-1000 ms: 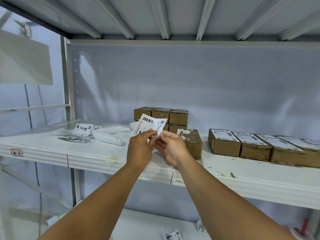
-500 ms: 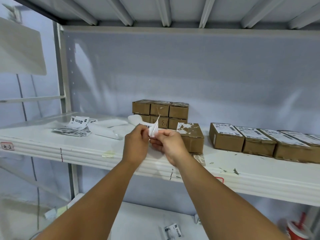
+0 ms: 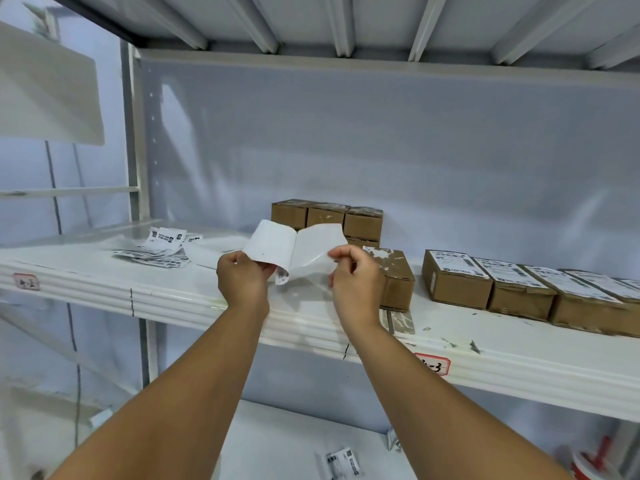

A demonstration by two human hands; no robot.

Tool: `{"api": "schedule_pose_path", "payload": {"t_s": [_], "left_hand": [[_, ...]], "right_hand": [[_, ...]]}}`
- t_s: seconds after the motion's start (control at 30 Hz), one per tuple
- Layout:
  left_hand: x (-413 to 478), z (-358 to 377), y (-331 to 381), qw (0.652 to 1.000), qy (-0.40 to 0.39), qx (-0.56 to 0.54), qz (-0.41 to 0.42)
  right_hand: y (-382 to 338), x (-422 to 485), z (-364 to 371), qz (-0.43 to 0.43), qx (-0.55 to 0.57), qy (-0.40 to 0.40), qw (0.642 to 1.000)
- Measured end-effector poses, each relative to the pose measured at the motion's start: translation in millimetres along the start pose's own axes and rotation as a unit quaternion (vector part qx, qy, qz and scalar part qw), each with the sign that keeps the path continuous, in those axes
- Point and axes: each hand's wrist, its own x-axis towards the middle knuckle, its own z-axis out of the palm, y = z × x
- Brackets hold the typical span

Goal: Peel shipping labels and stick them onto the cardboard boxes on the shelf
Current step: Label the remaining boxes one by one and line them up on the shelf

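In front of the shelf I hold a shipping label partly split from its backing. My left hand (image 3: 242,277) pinches the white label (image 3: 272,245), its blank side facing me. My right hand (image 3: 353,277) pinches the glossy backing sheet (image 3: 317,251), pulled off to the right. Just behind my right hand stands an unlabelled cardboard box (image 3: 394,275) with torn paper scraps on its lid. A row of labelled boxes (image 3: 512,285) runs along the shelf to the right. A stack of plain boxes (image 3: 327,218) stands at the back.
A pile of loose labels (image 3: 161,249) lies on the white shelf (image 3: 180,292) at the left. Paper scraps dot the shelf's front edge at the right. On the lower shelf lies one label (image 3: 341,464), with a red and white object (image 3: 588,465) at the far right.
The label was held whole with its print towards me, then edge-on. Now my hands have moved apart and the backing is peeled away to the right. The view has tilted up slightly.
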Motion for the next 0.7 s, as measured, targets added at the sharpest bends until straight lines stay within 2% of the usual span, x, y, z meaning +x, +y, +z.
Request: {"api": "schedule_pose_path", "payload": {"t_s": [0.13,0.3,0.37,0.53,0.7], "left_hand": [[-3,-1,4,0.996,-0.014,-0.091,-0.014],[-7,1,6,0.996,0.005,-0.094,-0.007],[-5,2,6,0.995,-0.024,-0.099,-0.017],[-7,1,4,0.998,-0.049,-0.035,-0.016],[-3,0,-1,0.997,-0.067,0.018,-0.018]], "right_hand": [[-23,17,-4,-0.043,-0.014,0.075,0.996],[-59,46,-10,-0.046,-0.011,0.128,0.991],[-67,53,-6,-0.047,-0.040,0.091,0.994],[-75,50,22,-0.107,-0.142,-0.081,0.981],[-71,50,57,-0.133,-0.203,-0.157,0.957]]}}
